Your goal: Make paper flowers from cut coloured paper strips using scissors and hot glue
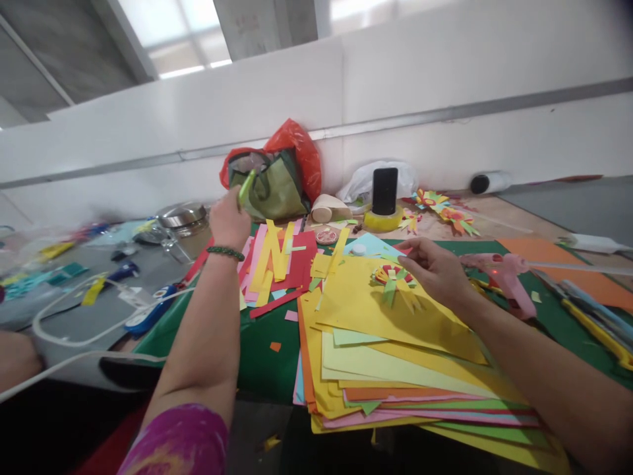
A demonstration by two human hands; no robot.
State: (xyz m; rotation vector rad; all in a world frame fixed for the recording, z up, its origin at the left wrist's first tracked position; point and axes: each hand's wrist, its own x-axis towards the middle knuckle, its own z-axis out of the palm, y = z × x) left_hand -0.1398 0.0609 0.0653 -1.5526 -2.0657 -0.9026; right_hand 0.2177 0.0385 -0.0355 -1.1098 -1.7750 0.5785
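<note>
My left hand (230,221) is raised beyond the paper strips, its fingers closed around a narrow lime-green strip (246,187); I cannot tell what it is made of. Over the back right of the yellow sheets (356,290), my right hand (435,267) has thumb and fingers drawn together. A bit of red shows at those fingertips, but whether they hold it is unclear. Just left of and below this hand, a multicoloured paper flower (394,277) with green and yellow tails lies on the top sheet. Yellow paper strips (271,260) lie across red and pink paper at centre left.
A pink glue gun (509,274) and a yellow-handled cutter (593,323) lie on the right. Behind are a phone (384,191) on a yellow tape roll (383,219), a green bag (277,188) and finished paper flowers (445,210). A white cable (74,340) crosses the left.
</note>
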